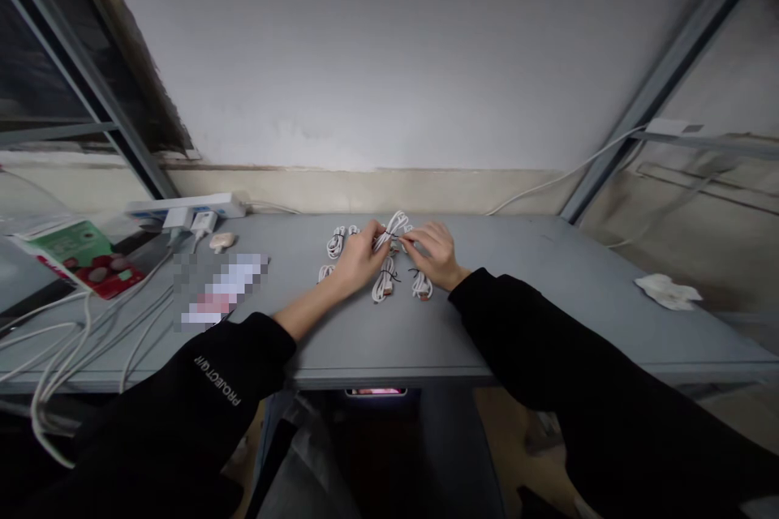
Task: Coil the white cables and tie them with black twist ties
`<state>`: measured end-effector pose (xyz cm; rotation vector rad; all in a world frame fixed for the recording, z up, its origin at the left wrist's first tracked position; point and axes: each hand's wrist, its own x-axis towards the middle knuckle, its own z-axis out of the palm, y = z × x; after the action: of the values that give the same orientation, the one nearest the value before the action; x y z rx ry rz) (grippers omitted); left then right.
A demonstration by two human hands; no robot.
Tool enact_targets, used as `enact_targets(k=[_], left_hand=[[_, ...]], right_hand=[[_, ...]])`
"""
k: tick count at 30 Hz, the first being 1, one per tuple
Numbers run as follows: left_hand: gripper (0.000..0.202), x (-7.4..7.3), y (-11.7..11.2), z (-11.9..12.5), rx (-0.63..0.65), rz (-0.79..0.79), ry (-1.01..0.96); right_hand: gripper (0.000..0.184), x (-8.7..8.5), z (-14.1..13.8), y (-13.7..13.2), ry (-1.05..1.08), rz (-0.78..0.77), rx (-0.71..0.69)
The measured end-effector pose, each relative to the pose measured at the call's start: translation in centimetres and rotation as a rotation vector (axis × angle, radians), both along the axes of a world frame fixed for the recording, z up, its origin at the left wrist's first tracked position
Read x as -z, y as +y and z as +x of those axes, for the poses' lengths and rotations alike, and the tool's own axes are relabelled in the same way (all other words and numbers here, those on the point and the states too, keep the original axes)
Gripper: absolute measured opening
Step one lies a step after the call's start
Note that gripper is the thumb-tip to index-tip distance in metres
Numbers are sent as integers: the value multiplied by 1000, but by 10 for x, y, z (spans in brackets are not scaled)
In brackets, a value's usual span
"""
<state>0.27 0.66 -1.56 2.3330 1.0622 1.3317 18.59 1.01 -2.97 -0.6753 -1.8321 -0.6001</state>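
Note:
My left hand [359,259] is closed around a coiled white cable [398,220], held a little above the desk. Close by on the right, my right hand [433,250] pinches with thumb and forefinger at the end of a thin dark tie [395,237] around that coil. More white cable bundles lie on the desk about my hands, tied with dark ties: one at the far left [335,242], one below the held coil [384,282], and one under my right hand [422,284]. Another cable bundle [326,272] is partly hidden behind my left forearm.
The grey desk [523,332] runs against a wall. A white power strip [188,207] with plugged-in adapters stands back left, with loose cables [88,340] trailing forward. Nearby are a green and red packet [85,255], a small white case [222,241] and a blurred-out item [225,292]. Crumpled tissue [666,292] lies right.

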Motion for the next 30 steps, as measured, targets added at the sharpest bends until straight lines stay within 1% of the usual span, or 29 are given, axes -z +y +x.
enact_targets(k=[6,8,11,13,15,18,20,21,23,25,30], left_hand=[[4,-5,-6,1,-115,12,126],[4,-5,-5,1,-116,21,127],[3,-2,0,2,-65,6,33],[6,1,4,3,-1,-56,-81],[9,2,7,5,94,-171,-213],[12,1,10,8,230,-393,-372],[15,0,11,9,261,-501,-427],[17,0,11,9,264,-531,-443],[19,-1,11,10,267,-547,-460],[21,-1,9,10,282,-536,-464],[20,0,8,14,370,-550,-491]], right_hand=[[13,1,-1,3,126,-78,-48],[15,2,-1,4,162,-115,-62],[16,2,-2,6,203,-134,-83],[16,2,-1,7,231,-116,-96],[16,2,0,8,250,-118,-88],[18,2,4,9,221,-164,-56],[18,2,7,10,160,-183,-30],[18,2,8,10,126,-187,-17],[17,2,9,10,79,-193,3],[17,2,8,9,68,-208,-6],[18,1,1,4,123,-331,-152]])
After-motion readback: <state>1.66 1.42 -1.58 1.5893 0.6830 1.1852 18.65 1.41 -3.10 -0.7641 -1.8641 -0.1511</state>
